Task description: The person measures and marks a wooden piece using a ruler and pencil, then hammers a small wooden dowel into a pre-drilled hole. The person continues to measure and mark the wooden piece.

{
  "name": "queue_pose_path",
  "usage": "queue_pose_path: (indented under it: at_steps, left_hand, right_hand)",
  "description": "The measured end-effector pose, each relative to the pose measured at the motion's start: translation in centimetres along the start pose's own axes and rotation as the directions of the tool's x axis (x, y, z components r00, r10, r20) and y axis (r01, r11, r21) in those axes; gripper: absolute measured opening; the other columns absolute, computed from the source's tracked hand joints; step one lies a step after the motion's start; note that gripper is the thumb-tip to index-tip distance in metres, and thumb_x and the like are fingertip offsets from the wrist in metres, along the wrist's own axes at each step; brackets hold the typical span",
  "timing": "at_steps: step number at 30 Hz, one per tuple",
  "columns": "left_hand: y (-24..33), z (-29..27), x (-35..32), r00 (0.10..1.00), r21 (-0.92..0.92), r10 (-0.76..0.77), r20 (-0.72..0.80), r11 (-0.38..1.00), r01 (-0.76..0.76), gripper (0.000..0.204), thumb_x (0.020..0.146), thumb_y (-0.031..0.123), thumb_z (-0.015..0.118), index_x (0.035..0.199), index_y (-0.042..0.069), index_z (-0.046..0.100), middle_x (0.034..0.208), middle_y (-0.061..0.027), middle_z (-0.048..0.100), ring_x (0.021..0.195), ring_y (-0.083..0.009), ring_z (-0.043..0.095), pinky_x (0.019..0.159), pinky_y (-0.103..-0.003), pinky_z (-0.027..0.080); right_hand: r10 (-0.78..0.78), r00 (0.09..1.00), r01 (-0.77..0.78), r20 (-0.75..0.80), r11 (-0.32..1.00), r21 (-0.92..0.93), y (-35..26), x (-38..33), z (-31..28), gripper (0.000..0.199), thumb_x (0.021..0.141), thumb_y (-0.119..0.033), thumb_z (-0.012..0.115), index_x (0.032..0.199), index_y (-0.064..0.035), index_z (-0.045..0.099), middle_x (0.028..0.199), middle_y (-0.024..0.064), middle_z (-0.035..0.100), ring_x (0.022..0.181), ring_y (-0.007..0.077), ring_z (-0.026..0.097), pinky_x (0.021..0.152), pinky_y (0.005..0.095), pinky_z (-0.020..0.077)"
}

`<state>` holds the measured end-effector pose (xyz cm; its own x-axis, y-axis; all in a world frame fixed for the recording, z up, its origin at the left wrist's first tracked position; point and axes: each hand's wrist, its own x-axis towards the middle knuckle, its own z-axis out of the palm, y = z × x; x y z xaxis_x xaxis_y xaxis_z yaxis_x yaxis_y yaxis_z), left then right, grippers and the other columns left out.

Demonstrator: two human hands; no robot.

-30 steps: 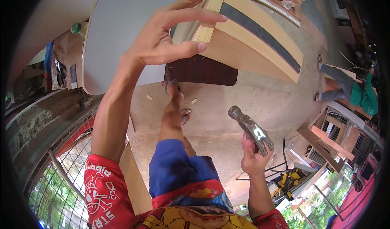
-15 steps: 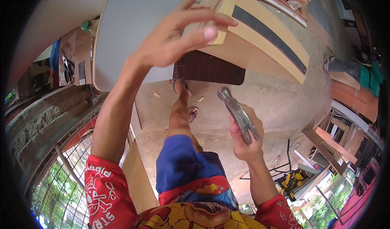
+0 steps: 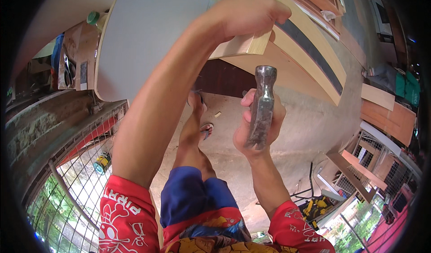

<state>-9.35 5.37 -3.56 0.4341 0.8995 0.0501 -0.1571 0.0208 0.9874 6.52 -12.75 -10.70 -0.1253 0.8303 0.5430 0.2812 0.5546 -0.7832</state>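
**Hammer raised beside a gripped wooden strip**

One hammer (image 3: 261, 107) stands nearly upright in the middle of the view, its worn metal head at the top and its handle running down into the right hand (image 3: 257, 127). That hand's fingers are wrapped tight round the handle, with the thumb lying along the left side. The hammer head sits just below a light wooden strip (image 3: 251, 39), near it but not touching.

The left hand (image 3: 246, 11) is closed over the strip from above, fingers curled down across its front face and knuckles toward the camera. The strip runs along the edge of a pale wooden cabinet (image 3: 310, 60) with a dark band on its side, lying tilted over the concrete floor (image 3: 296, 132). Whether the strip is already fixed to the cabinet cannot be told.

Left of the arm a large grey board (image 3: 148, 33) curves across the upper view. Beneath both hands one bare leg reaches down to a foot in a sandal (image 3: 205, 129). A wire mesh fence (image 3: 85, 163) runs along the lower left, and a yellow and black power tool (image 3: 316, 206) lies on the floor at lower right.
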Motion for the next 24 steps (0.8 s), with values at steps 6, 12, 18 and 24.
queue_pose_path:
  at_steps: [6,12,18,24]
  left_hand:
    - [-2.3,0.1,1.0,0.998,-0.033,-0.002,-0.056,0.999,0.000,0.109,0.088,0.008,0.063,0.182,0.002,0.009,0.189,-0.0280,0.013,0.167,-0.0441,0.033,0.128,-0.045,0.046]
    - [0.1,0.0,-0.8,0.998,0.040,0.041,-0.049,0.998,-0.039,0.110,0.087,0.011,0.064,0.182,0.001,0.011,0.189,-0.0275,0.012,0.172,-0.0423,0.023,0.133,-0.045,0.039]
    - [-0.3,-0.2,-0.6,0.997,0.016,0.080,-0.021,0.997,-0.079,0.111,0.085,0.013,0.066,0.182,0.002,0.013,0.190,-0.0263,0.012,0.175,-0.0406,0.016,0.141,-0.042,0.021]
    - [-2.6,-0.2,1.0,0.997,0.085,0.034,-0.074,0.996,-0.028,0.113,0.084,0.014,0.066,0.183,0.003,0.013,0.190,-0.0271,0.011,0.176,-0.0417,0.013,0.142,-0.043,0.019]
  right_hand:
    - [-0.083,0.990,0.091,0.115,0.994,-0.066,1.8,1.7,0.3,0.035,0.111,-0.010,0.065,0.142,-0.0007,0.052,0.110,0.0141,0.070,0.094,0.0243,0.068,0.083,0.0388,0.0561]
    - [-0.120,0.988,0.126,0.096,0.990,-0.059,1.3,2.0,0.2,0.034,0.105,-0.004,0.067,0.136,0.0001,0.054,0.106,0.0151,0.070,0.089,0.0251,0.068,0.080,0.0393,0.0565]
    - [-0.079,0.986,0.089,0.149,0.994,-0.061,1.4,1.9,-0.7,0.032,0.102,-0.002,0.071,0.131,0.0005,0.056,0.104,0.0152,0.070,0.088,0.0247,0.067,0.079,0.0376,0.0558]
    - [-0.052,0.984,0.056,0.171,0.998,-0.014,1.5,2.0,-0.6,0.030,0.098,0.004,0.073,0.125,0.0019,0.063,0.103,0.0139,0.071,0.087,0.0241,0.067,0.074,0.0361,0.0541]
